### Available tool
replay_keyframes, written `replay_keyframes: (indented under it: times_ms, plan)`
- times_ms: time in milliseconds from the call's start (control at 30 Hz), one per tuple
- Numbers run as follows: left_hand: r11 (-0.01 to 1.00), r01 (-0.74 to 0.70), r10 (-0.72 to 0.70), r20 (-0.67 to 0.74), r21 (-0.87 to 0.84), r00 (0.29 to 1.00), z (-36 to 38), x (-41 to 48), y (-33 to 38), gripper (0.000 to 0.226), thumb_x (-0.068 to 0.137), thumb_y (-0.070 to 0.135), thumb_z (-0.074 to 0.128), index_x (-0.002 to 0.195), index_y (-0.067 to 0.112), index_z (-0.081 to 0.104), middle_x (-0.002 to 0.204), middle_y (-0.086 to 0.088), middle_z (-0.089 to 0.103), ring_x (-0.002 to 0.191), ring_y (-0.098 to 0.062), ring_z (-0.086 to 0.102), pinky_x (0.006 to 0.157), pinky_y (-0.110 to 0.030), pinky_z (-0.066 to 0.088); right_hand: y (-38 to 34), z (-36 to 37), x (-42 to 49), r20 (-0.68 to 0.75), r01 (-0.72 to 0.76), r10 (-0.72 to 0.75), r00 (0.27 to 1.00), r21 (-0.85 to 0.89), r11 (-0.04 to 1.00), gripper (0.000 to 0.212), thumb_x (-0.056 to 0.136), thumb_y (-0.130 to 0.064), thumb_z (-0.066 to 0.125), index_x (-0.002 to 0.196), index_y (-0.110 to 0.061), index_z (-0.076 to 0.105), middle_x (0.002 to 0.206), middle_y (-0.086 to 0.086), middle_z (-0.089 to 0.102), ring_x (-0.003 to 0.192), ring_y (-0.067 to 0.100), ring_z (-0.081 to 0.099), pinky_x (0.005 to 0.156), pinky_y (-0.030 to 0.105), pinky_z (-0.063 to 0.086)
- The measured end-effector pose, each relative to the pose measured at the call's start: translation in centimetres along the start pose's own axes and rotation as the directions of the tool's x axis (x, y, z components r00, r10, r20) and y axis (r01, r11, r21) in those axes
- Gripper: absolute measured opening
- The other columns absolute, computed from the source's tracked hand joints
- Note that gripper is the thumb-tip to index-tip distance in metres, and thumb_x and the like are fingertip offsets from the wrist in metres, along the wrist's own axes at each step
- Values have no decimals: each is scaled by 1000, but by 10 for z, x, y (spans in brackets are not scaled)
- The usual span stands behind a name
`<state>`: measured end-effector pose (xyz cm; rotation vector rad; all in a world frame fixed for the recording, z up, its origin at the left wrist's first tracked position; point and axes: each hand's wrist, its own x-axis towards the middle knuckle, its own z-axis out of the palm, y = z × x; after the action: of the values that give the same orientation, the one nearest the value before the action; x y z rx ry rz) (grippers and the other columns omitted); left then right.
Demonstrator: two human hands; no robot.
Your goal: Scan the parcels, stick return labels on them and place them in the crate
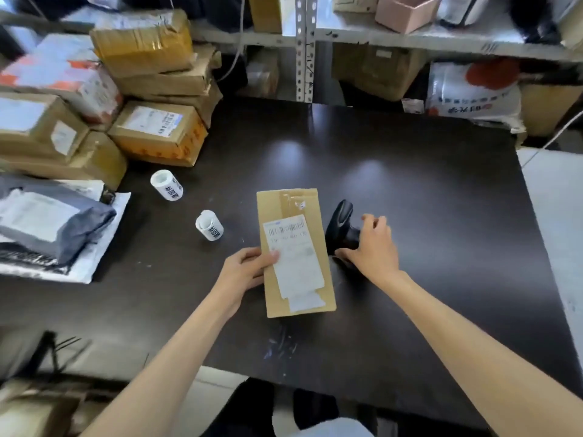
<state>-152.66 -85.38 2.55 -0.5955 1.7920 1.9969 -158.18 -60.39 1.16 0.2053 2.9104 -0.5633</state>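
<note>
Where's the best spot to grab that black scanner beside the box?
Take the scanner by its handle, from the right. It lies with its head pointing away, the parcel blocks its left side, and the right hand is open beside the handle.

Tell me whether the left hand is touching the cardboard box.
Touching. The head view shows the left hand gripping the cardboard box at its left edge, thumb lying on the white label, no gap between them.

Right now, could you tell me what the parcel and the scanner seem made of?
Parcel: brown matte cardboard, by its colour and taped seam, with a white paper label. Scanner: probably black plastic, slightly glossy from the highlight on its head.
</note>
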Motion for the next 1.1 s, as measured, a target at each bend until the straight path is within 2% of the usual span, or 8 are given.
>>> replay_keyframes:
  times_ms: [100,200,300,400,500,567,667,1100]
  plan:
    - [999,33,-33,-45,-9,998,-4,-3,-7,53,77,34,77,121,10,60,107,-1,75,96,-18,72,72,-24,54,5,8,9,72,7,-13,997,72,997,61,78,-34,78,121,-6,46,118,14,46,108,33,49,78,37,42]
    - [999,45,-46,-65,-12,997,-5,-5,-11,58,73,37,78,121,10,60,106,-1,75,95,-18,73,69,-22,55,6,5,13,100,38,-54,994,153,987,39,81,-22,75,106,-3,52,105,13,50,94,31,50,71,33,34]
    - [998,65,-66,-69,-25,995,-3,-6,-13,53,77,32,78,120,9,58,107,-2,75,93,-18,73,68,-23,56,-2,-12,0,19,59,-66,998,269,961,24,82,-17,69,96,-6,52,99,11,54,88,25,47,69,30,32]
    - [997,72,-73,-55,-25,996,3,-6,-12,49,79,27,78,119,8,57,110,-6,73,92,-18,73,66,-22,55,-21,-41,-33,-51,26,1,999,540,841,11,81,-12,60,85,-16,50,85,3,55,71,17,50,58,22,38]
    - [997,68,-70,-34,-41,997,10,-6,-9,48,79,24,79,118,7,56,111,-7,71,93,-20,72,66,-23,56,-44,-70,-65,176,-164,54,983,699,696,12,81,-15,59,71,-12,52,60,2,53,51,17,49,53,28,40]
    - [996,64,-65,-24,-55,998,14,-6,-9,49,78,22,80,118,7,55,112,-8,70,97,-21,71,74,-28,58,-57,-80,-82,332,-268,36,943,689,674,18,83,-17,64,69,-7,56,54,5,52,45,17,47,48,27,41]
    - [996,67,-67,-1,-67,998,13,-4,-10,53,77,20,81,120,6,54,115,-9,69,103,-24,69,89,-38,56,-71,-89,-97,346,-283,44,937,681,675,16,85,-12,64,73,-2,60,54,8,57,44,22,51,47,29,45]
    - [986,118,-115,27,-119,993,2,10,-19,55,78,23,81,122,8,52,115,-8,68,101,-22,68,79,-31,57,-93,-112,-111,354,-255,29,935,610,750,18,84,-13,63,85,6,63,60,15,65,45,29,61,47,31,51]
